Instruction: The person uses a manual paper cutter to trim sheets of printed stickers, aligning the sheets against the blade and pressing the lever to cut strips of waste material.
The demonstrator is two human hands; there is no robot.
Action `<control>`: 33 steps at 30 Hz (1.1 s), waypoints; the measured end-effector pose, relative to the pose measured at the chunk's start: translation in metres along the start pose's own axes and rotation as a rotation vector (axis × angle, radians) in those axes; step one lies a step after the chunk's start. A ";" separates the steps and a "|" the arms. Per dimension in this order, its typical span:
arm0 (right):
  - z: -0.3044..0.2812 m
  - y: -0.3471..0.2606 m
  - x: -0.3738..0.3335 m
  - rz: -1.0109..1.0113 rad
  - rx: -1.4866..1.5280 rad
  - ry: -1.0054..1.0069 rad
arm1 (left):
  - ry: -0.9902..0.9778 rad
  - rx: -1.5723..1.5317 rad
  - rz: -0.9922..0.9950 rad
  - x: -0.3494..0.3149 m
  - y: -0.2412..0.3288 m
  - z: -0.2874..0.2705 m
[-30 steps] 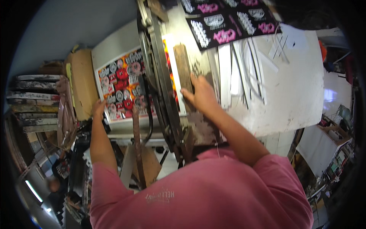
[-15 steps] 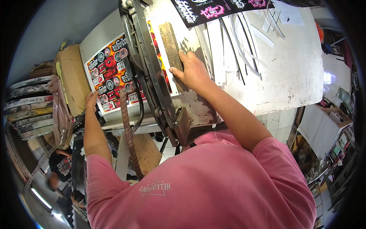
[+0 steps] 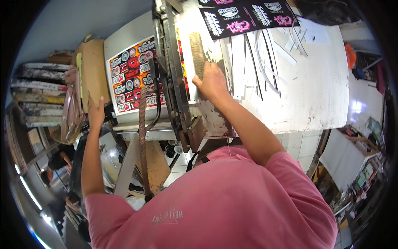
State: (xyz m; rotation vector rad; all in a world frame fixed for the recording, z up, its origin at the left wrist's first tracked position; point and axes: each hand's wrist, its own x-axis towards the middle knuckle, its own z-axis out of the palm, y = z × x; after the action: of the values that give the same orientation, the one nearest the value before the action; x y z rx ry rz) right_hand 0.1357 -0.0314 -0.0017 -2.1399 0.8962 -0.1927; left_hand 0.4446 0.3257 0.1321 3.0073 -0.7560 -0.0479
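A printed sticker sheet (image 3: 132, 79) in red, orange and black lies on the left side of a large lever cutter, passing under its long dark metal arm (image 3: 171, 74). A strip of the same sheet shows on the right side of the arm. There, my right hand (image 3: 213, 83) presses on a worn wooden block (image 3: 197, 47) along the strip's white border, thumb apart and fingers bent over the block. My left hand (image 3: 96, 112) is off the sheet, near its lower left corner, fingers stretched and holding nothing. Below the arm stands a twisted rusty metal bar (image 3: 143, 137).
On the white tabletop (image 3: 311, 95) lie thin black and white offcut strips (image 3: 259, 66) and a black sheet with pink and white prints (image 3: 248, 18). Left stand a cardboard piece (image 3: 93, 70) and stacked frames (image 3: 41, 95). Another person (image 3: 58, 162) is at lower left.
My left hand has let go of the sheet's edge and drawn back toward me, its fingers now extended. My right hand stays at the wooden block. The view has shifted slightly.
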 end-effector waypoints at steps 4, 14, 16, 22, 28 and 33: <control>-0.018 0.009 -0.007 -0.006 0.050 -0.002 | -0.324 0.055 0.071 -0.150 0.110 -0.151; -0.017 0.019 -0.006 -0.114 0.084 0.010 | -0.866 -0.099 -0.591 -0.370 0.202 -0.261; -0.017 0.018 -0.007 -0.136 0.078 -0.022 | -0.706 -0.046 -0.451 -0.421 0.189 -0.227; -0.021 0.021 -0.006 -0.126 0.085 -0.048 | -0.457 -0.282 -0.712 -0.471 0.155 -0.187; -0.019 0.022 -0.005 -0.122 0.079 -0.065 | -0.337 -0.200 -0.742 -0.480 0.149 -0.163; -0.020 0.021 -0.003 -0.108 0.073 -0.077 | -0.307 -0.197 -0.709 -0.495 0.134 -0.130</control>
State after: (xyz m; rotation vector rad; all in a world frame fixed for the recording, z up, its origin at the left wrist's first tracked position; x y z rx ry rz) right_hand 0.1146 -0.0509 -0.0029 -2.1145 0.7200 -0.1932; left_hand -0.0499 0.4460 0.2780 2.9286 0.3262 -0.5703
